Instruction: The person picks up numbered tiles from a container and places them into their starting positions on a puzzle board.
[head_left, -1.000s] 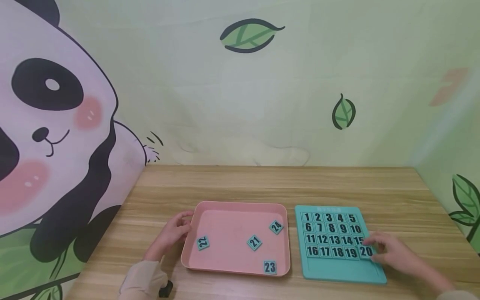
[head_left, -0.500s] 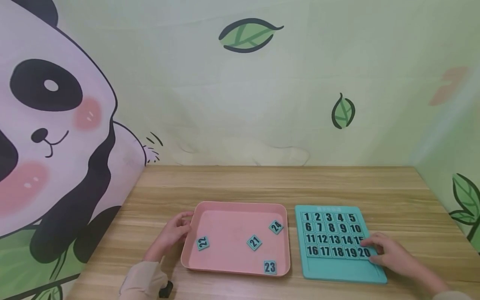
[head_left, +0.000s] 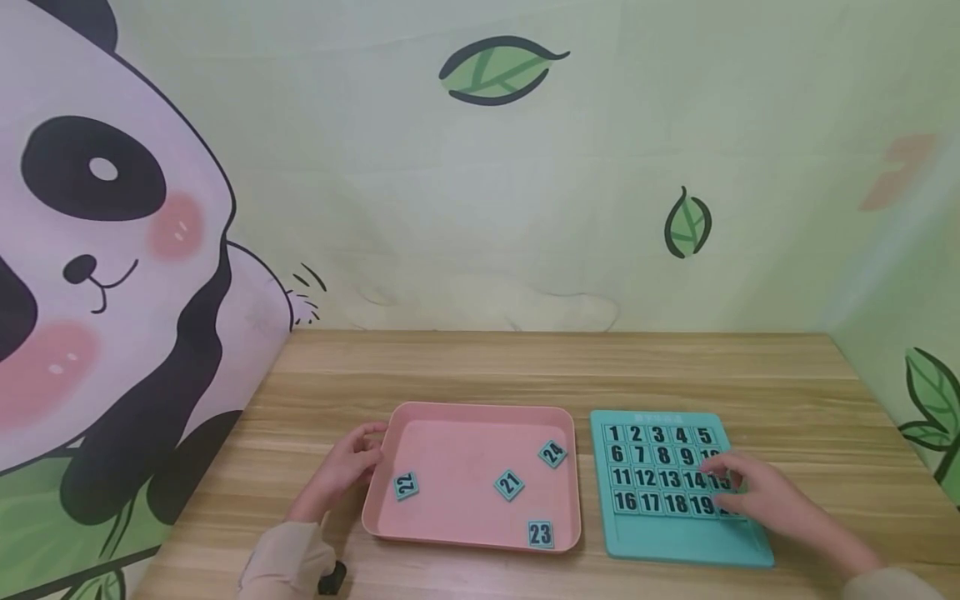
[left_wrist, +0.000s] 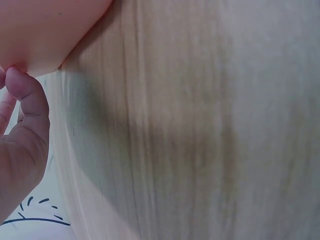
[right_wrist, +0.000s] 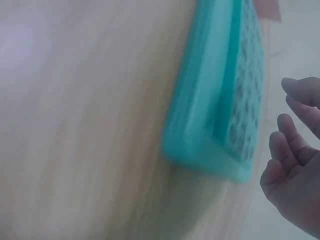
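A pink tray (head_left: 465, 437) holds loose number tiles: 22 (head_left: 406, 485), 21 (head_left: 509, 484), 24 (head_left: 552, 453) and 23 (head_left: 540, 534). My left hand (head_left: 341, 468) touches the tray's left side with relaxed fingers; in the left wrist view the thumb (left_wrist: 31, 95) meets the outer wall. To the right lies a turquoise number board (head_left: 682, 540) with rows of tiles running from 1. My right hand (head_left: 772, 497) is over the board's right side, partly hiding tiles 10, 15 and 20. In the right wrist view its thumb and fingers (right_wrist: 287, 150) are apart, nothing between them.
Tray and board stand side by side on a wooden table (head_left: 555, 362), a narrow gap between them. The board's bottom strip is bare. Behind the table rises a printed backdrop (head_left: 360, 167) with a panda and leaves.
My right hand first pinched tile 20, which shifted left into line beside 19. Now the hand has let go and moved up and left over the tiles. The left hand stayed still.
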